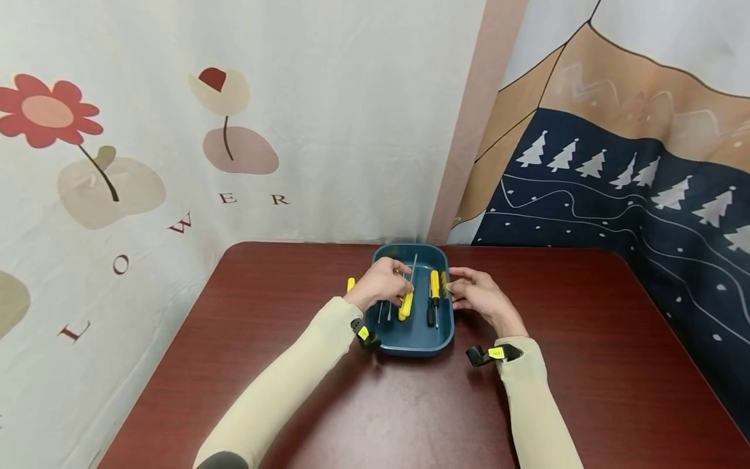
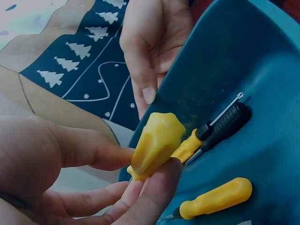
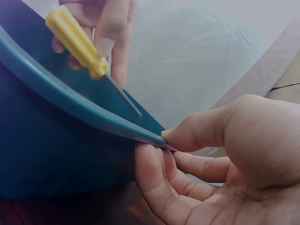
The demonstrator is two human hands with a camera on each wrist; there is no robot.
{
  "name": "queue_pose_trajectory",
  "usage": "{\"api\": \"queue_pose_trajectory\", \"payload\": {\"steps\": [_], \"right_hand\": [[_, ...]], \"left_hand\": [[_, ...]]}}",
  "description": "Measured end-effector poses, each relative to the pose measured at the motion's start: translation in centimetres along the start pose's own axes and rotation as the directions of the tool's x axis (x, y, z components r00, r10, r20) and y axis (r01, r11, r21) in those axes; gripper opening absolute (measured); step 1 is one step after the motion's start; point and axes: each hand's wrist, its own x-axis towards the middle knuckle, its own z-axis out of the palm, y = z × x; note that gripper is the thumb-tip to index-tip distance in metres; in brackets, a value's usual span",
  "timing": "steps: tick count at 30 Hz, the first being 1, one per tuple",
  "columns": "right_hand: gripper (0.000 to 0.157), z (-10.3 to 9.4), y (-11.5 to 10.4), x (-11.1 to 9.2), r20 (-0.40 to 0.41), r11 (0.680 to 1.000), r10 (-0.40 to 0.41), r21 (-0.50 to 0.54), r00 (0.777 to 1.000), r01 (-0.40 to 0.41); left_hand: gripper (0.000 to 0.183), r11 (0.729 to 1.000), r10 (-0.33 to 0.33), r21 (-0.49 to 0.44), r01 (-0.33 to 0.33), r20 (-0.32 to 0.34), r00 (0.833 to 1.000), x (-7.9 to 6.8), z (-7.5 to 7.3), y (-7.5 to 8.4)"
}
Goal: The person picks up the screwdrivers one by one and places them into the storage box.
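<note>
My left hand (image 1: 379,285) pinches a screwdriver (image 2: 157,143) by its yellow handle, over the blue bin (image 1: 417,350). Its thin metal shaft points toward the far end of the bin in the head view. My right hand (image 1: 482,298) grips the bin's right wall, thumb (image 3: 194,131) on the rim and fingers against the outside. Inside the bin, a yellow-handled screwdriver (image 1: 434,284) and a black-handled one (image 2: 228,125) lie side by side near the right wall. Another yellow-handled screwdriver (image 2: 218,199) lies on the bin floor, partly cut off in the left wrist view.
The bin stands on a dark red-brown table (image 1: 281,286), near its back edge. A small yellow piece (image 1: 351,284) shows just left of the bin, partly behind my left wrist. Printed curtains (image 1: 351,117) hang right behind the table.
</note>
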Motion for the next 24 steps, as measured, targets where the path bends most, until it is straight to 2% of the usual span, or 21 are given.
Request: {"api": "queue_pose_trajectory", "payload": {"steps": [9,16,24], "right_hand": [[0.048,0.0,-0.1,0.0,0.01,1.0,-0.008,0.008,1.0,0.008],[0.05,-0.2,-0.1,0.3,0.026,1.0,0.017,0.022,1.0,-0.018],[0.051,-0.2,-0.1,0.2,0.027,1.0,0.023,0.008,0.999,-0.023]], "left_hand": [[0.045,0.995,-0.049,0.091,0.049,-0.007,0.999,1.0,0.8,0.7],[0.048,0.982,-0.068,0.179,0.067,-0.005,0.998,1.5,1.4,1.6],[0.055,0.974,-0.09,0.21,0.086,0.012,0.996,2.1,2.0,2.0]]}}
